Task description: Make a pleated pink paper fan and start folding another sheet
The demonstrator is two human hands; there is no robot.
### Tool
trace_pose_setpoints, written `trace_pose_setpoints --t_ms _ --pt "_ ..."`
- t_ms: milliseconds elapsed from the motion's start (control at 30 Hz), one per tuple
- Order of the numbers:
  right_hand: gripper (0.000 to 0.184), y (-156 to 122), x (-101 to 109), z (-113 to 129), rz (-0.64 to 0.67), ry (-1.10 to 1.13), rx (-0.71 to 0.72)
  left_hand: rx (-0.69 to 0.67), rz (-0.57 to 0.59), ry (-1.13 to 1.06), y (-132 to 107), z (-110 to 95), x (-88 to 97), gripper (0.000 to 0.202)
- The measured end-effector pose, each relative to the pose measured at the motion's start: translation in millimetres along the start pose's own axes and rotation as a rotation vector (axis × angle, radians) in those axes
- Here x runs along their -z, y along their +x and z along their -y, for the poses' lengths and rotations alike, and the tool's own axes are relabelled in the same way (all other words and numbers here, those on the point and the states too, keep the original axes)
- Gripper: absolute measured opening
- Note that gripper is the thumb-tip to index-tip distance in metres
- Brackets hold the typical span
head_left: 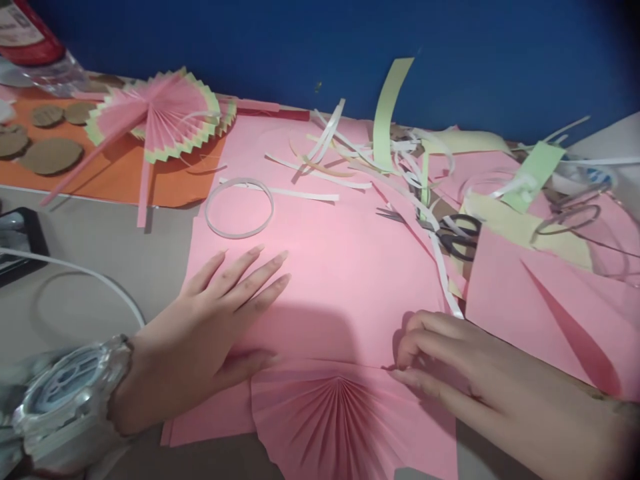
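My left hand lies flat with fingers spread on large pink paper sheets, its thumb close to the top edge of a pleated pink paper fan. On the right, my right hand has its fingers curled, thumb and fingertips pinching at the fan's upper right corner. The fan's folds spread downward from a point at its top middle, and its lower part runs out of view. A pale ring rests on the sheets beyond my left fingertips.
Black-handled scissors, white paper strips and green paper pieces lie behind. Finished pink-and-green fans and cardboard discs sit on orange paper. A bottle stands far left; a blue partition closes the back.
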State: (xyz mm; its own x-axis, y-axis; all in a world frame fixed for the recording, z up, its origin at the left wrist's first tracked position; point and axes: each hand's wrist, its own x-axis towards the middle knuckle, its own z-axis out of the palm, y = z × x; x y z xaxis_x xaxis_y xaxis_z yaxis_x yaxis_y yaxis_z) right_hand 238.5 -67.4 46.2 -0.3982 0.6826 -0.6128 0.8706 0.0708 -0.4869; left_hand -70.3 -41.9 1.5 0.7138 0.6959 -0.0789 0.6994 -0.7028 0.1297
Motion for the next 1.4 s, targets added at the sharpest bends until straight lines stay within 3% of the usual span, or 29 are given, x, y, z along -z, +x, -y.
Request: trace_pose_setpoints --t_ms 167,367,867,967,1133,1400 --pt "0.026 -3 -8 -3 0.004 -0.016 -0.040 -0.010 -0.007 0.032 0 -2 1.2 0.070" --pt "0.029 -2 -14 -5 -0.129 0.050 -0.034 -0.029 -0.013 0.044 0 -3 0.4 0.071" --pt "0.027 -5 -13 -10 -0.138 0.043 -0.073 0.019 0.007 -0.025 0 -2 1.7 0.073" --pt "0.029 -2 -12 -12 -0.141 0.056 -0.057 -0.065 -0.015 0.008 0 -4 1.1 0.062" --pt "0.033 -1 -12 -15 -0.129 0.072 -0.047 -0.372 0.004 0.028 0 -10 -1.1 0.067" --pt "0.028 -5 -13 -16 -0.124 0.100 -0.063 -0.370 0.091 -0.048 4 -9 -1.7 0.058"
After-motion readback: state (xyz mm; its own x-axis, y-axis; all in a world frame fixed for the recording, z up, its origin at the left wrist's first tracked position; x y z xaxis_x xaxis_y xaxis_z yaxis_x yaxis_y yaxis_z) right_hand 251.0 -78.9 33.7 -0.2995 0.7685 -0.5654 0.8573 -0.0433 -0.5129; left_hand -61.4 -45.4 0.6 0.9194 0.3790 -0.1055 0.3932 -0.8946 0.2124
